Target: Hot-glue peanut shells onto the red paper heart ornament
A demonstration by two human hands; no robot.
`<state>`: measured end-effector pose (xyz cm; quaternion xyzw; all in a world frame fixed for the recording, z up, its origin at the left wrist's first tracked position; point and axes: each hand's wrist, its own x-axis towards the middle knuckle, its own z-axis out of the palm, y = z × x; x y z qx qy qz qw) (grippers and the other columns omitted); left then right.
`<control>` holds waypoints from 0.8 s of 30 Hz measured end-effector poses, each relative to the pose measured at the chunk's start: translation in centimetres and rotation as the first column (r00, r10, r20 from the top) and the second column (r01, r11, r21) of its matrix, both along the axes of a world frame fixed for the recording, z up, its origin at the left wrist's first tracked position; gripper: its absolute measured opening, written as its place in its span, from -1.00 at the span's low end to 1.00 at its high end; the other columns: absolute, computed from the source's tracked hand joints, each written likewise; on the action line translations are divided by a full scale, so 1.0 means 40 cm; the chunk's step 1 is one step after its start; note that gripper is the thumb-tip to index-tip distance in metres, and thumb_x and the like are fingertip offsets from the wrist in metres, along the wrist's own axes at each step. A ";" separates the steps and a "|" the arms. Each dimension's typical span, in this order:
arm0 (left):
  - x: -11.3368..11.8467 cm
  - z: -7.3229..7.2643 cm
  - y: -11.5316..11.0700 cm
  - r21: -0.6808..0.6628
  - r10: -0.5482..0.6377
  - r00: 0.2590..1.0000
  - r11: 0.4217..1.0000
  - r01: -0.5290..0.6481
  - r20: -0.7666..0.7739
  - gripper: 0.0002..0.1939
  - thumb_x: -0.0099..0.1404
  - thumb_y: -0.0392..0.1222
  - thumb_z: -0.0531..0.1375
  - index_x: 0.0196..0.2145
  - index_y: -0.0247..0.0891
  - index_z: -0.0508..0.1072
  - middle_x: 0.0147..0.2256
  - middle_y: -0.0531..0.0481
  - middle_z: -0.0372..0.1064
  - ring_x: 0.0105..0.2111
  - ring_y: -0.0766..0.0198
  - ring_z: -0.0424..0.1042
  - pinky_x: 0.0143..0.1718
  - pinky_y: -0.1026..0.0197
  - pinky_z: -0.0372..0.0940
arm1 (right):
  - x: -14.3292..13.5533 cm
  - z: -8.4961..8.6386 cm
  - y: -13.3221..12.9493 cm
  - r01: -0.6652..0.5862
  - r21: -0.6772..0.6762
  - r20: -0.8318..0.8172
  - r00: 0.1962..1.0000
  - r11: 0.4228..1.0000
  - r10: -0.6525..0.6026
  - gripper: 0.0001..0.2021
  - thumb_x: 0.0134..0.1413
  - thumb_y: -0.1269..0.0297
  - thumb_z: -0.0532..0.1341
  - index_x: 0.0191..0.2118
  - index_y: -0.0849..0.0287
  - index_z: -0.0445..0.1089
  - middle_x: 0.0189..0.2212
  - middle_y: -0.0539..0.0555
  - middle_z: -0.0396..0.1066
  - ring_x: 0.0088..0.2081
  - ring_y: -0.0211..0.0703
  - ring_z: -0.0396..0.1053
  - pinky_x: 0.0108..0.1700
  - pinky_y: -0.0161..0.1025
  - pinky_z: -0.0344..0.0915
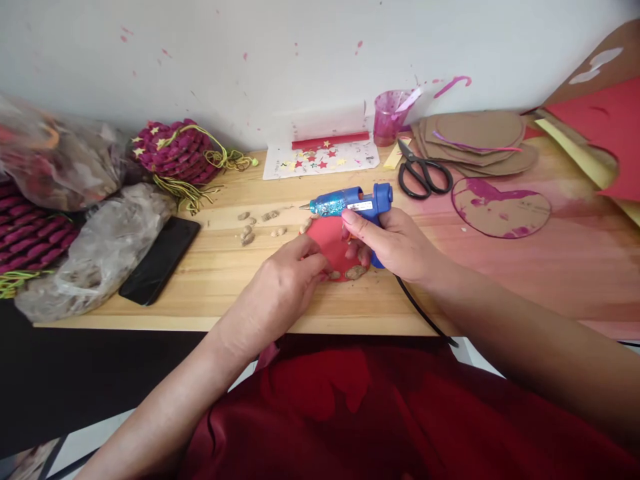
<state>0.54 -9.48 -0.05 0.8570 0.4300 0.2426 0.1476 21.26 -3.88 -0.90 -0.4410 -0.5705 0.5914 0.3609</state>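
Note:
My right hand (400,247) is wrapped round the handle of a blue glue gun (336,203), whose nozzle points left. Below the gun lies a red round piece (334,241) with several peanuts in their shells along its rim. At the disc's lower edge, the fingers of my left hand (287,277) are pinched together on a small peanut (333,274); part of the grip is hidden. Beside it on the rim sits a larger peanut (355,272). Several loose peanuts (247,235) are scattered on the table left of the disc.
Black scissors (425,179), cardboard pieces (480,137) and a pink cup (390,117) stand or lie at back right. A sheet with star stickers (320,160) is by the wall. A phone (160,260), plastic bag (105,247) and purple woven item (175,152) are left. The gun's cord (423,310) crosses the front edge.

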 end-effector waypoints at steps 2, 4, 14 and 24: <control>0.000 -0.005 -0.002 0.002 0.004 1.000 1.000 -0.004 -0.026 -0.77 0.39 -0.42 0.13 -0.21 -0.20 0.56 -0.19 -0.06 0.40 -0.26 0.23 0.43 -0.24 0.20 0.29 | -0.001 0.002 -0.001 -0.002 -0.005 0.014 1.000 1.000 0.002 -0.42 0.04 -0.37 0.29 -0.43 0.16 0.42 -0.59 0.03 0.45 -0.63 -0.27 0.36 -0.61 -0.31 0.30; 0.001 -0.009 -0.004 0.005 0.010 0.998 1.000 -0.010 -0.057 -0.78 0.40 -0.39 0.13 -0.19 -0.19 0.56 -0.19 -0.06 0.40 -0.27 0.23 0.42 -0.25 0.20 0.28 | -0.001 0.003 -0.002 0.001 0.016 0.035 0.999 1.000 -0.002 -0.41 0.06 -0.37 0.27 -0.45 0.16 0.41 -0.59 0.03 0.46 -0.62 -0.27 0.36 -0.59 -0.31 0.29; -0.001 -0.014 -0.007 0.001 -0.003 0.993 1.000 0.003 -0.115 -0.76 0.42 -0.37 0.10 -0.16 -0.17 0.54 -0.19 -0.06 0.39 -0.30 0.23 0.39 -0.29 0.19 0.26 | 0.002 -0.002 0.001 -0.013 0.120 0.089 0.996 0.993 0.003 -0.43 0.16 -0.33 0.21 -0.47 0.16 0.39 -0.59 0.02 0.44 -0.52 -0.24 0.38 -0.49 -0.30 0.24; 0.004 -0.011 -0.010 -0.015 0.011 0.994 1.000 -0.013 -0.107 -0.77 0.42 -0.35 0.12 -0.17 -0.17 0.56 -0.18 -0.08 0.40 -0.30 0.21 0.38 -0.26 0.17 0.27 | 0.002 -0.001 0.000 -0.023 0.138 0.085 0.996 0.990 0.012 -0.43 0.19 -0.31 0.21 -0.47 0.16 0.40 -0.57 0.01 0.41 -0.50 -0.24 0.35 -0.46 -0.29 0.22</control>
